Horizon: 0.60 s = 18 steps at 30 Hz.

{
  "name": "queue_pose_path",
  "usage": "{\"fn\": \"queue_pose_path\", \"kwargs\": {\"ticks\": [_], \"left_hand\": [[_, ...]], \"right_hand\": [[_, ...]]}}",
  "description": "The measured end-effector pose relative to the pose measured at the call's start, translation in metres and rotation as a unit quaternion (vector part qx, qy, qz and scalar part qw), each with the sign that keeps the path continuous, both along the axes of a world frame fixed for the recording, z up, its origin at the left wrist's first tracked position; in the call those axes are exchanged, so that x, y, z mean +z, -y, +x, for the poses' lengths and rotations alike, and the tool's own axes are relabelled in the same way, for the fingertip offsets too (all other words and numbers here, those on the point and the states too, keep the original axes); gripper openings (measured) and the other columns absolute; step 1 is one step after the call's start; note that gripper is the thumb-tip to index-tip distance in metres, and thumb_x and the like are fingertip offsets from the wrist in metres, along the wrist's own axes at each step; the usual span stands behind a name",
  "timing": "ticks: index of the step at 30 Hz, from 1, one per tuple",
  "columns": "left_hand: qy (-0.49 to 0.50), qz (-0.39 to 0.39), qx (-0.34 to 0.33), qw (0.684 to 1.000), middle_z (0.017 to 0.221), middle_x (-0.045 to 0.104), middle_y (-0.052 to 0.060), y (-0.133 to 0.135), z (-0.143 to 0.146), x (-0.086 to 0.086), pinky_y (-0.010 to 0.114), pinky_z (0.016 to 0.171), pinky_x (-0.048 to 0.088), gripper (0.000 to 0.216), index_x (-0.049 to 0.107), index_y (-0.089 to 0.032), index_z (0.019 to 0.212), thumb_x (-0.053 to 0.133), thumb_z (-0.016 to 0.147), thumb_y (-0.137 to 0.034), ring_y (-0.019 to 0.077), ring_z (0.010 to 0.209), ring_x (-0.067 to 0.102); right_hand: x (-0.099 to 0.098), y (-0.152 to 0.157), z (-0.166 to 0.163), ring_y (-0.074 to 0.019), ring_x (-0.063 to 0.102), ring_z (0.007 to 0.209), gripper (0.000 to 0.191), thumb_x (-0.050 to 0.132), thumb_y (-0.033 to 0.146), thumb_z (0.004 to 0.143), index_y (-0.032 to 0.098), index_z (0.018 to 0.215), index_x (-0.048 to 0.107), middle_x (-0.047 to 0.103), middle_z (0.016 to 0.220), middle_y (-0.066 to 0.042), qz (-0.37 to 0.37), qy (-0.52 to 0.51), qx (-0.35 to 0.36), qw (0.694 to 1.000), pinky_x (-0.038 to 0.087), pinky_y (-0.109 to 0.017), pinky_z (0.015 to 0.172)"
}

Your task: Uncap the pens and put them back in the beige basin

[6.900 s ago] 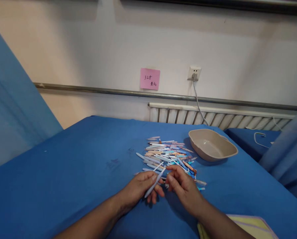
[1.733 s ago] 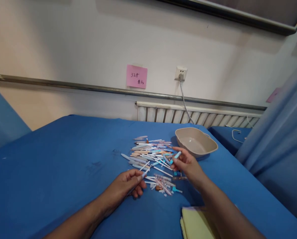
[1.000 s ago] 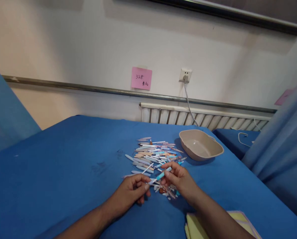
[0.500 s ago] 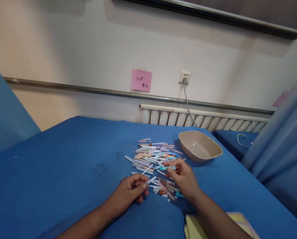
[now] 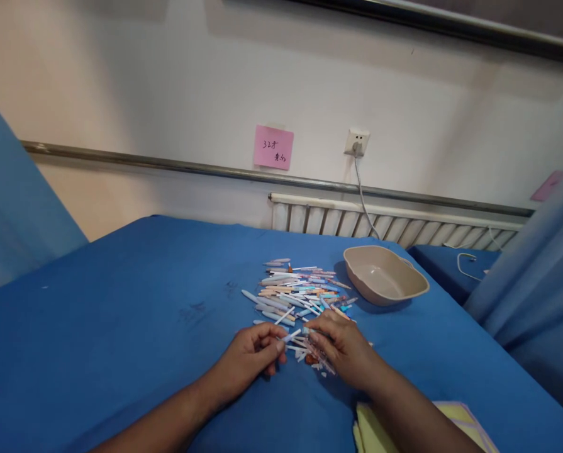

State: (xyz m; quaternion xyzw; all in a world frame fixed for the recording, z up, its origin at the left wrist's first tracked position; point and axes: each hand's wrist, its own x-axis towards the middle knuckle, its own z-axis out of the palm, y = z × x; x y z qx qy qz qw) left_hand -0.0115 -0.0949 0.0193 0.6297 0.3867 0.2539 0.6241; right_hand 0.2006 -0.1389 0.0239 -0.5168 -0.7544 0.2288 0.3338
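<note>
A pile of pens and pen parts (image 5: 300, 290) in white, light blue, pink and orange lies on the blue cloth-covered table (image 5: 121, 327). My left hand (image 5: 254, 356) rests on the cloth at the pile's near edge and pinches a thin white pen piece (image 5: 291, 335) that points toward the right hand. My right hand (image 5: 341, 346) lies palm down on the near part of the pile, its fingertips among the pens beside that white piece. Whether these fingers grip anything is hidden.
A beige, empty shallow bowl (image 5: 385, 280) stands just right of the pile. A yellow cloth (image 5: 455, 428) lies under my right forearm at the near edge. Behind are a wall with a pink note (image 5: 273, 146), a socket with cable (image 5: 357, 142) and a radiator (image 5: 394, 223). Blue curtains hang at both sides.
My right hand, which held a light-blue pen piece up half a second ago, has come down onto the near part of the pile. My left hand keeps its white piece.
</note>
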Motion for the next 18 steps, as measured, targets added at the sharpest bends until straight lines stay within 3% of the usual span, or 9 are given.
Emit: {"fn": "queue_pose_path", "kwargs": {"ticks": [11, 18], "left_hand": [[-0.080, 0.120, -0.089, 0.986, 0.071, 0.060, -0.003, 0.009, -0.001, 0.010, 0.018, 0.057, 0.041, 0.017, 0.066, -0.016, 0.090, 0.054, 0.082, -0.026, 0.0087, 0.060, 0.049], [-0.070, 0.099, -0.109, 0.987, 0.079, 0.063, -0.001, 0.010, -0.002, 0.007, 0.019, 0.061, 0.044, 0.019, 0.065, -0.017, 0.096, 0.053, 0.082, -0.024, 0.0105, 0.066, 0.055]], "right_hand": [[0.003, 0.010, -0.005, -0.0148, 0.056, 0.083, 0.018, 0.048, 0.017, 0.088, 0.023, 0.100, 0.059, 0.056, 0.092, -0.003, -0.006, 0.045, 0.068, 0.997, 0.044, -0.026, 0.072], [0.003, 0.010, -0.003, -0.0162, 0.054, 0.085, 0.010, 0.051, 0.015, 0.086, 0.021, 0.094, 0.055, 0.058, 0.091, -0.003, 0.012, 0.062, 0.079, 0.995, 0.042, -0.027, 0.074]]}}
